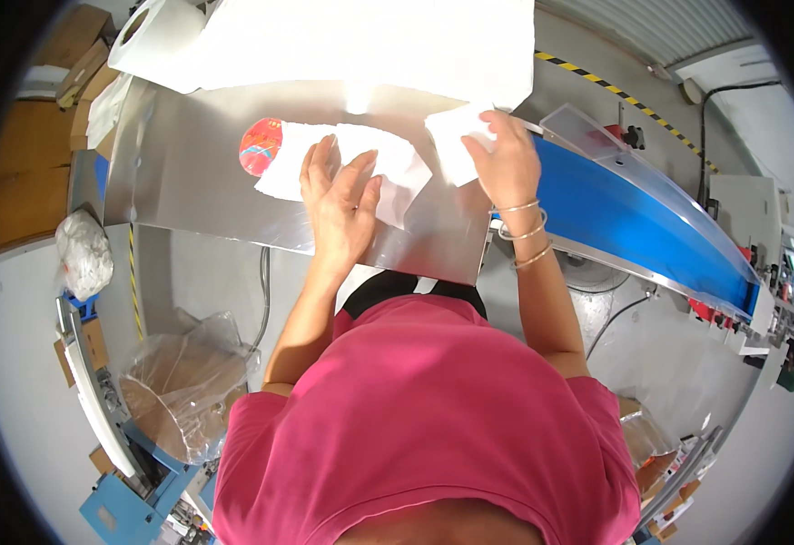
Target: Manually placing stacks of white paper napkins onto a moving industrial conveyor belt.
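Note:
On the metal table [197, 182], a round red piece with a coloured pattern [261, 148] shows at the left end of some white sheets [388, 186], which overlap its right side. My left hand [338, 204] rests on these sheets with its fingers spread. Further right, my right hand [512, 168] has thumb and fingers around the edge of a smaller white sheet [451, 136], by the table's right end. Whether the sheets are paper or thin cloth is hard to tell in the glare. Bangles circle the right wrist.
A large bright white sheet [360, 45] covers the table's far side, beside a white roll [156, 36]. At the right runs a blue conveyor belt [615, 209] with a clear guard [633, 154]. A clear plastic bag [188, 391] stands at the lower left.

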The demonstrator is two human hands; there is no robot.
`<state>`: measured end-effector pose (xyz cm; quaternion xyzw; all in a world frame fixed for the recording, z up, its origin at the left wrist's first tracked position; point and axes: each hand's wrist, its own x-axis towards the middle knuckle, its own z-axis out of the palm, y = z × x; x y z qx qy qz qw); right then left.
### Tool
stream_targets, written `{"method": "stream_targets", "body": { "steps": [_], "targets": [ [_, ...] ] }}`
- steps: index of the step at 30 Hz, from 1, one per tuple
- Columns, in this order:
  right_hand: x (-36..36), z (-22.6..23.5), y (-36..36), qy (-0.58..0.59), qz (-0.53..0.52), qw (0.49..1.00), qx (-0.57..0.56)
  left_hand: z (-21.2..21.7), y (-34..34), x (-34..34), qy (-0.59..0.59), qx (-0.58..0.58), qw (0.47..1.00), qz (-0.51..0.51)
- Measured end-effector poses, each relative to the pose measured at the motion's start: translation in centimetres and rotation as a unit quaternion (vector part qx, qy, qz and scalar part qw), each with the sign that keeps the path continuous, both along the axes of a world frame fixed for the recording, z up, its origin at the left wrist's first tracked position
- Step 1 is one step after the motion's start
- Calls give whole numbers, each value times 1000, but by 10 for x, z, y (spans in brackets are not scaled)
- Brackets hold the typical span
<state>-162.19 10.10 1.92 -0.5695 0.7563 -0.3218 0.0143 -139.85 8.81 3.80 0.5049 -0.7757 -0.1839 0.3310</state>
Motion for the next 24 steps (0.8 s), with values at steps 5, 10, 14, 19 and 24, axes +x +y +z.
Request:
{"method": "stream_targets", "body": {
  "steps": [5,10,14,19,24],
  "targets": [
    [34,-3,-2,-348,161,919,89,-3,0,1,-6,-6,1000,0],
    [38,-7,4,-397,134,902,106,-2,0,0,3,1,1000,-5],
    [31,-3,15,-370,136,913,105,1,0,-1,1,14,1000,-8],
    [-3,28,47,-353,209,908,86,-3,0,4,-11,23,1000,4],
    [-47,12,31,-418,112,898,73,0,-1,-2,3,25,1000,2]
  ]
}}
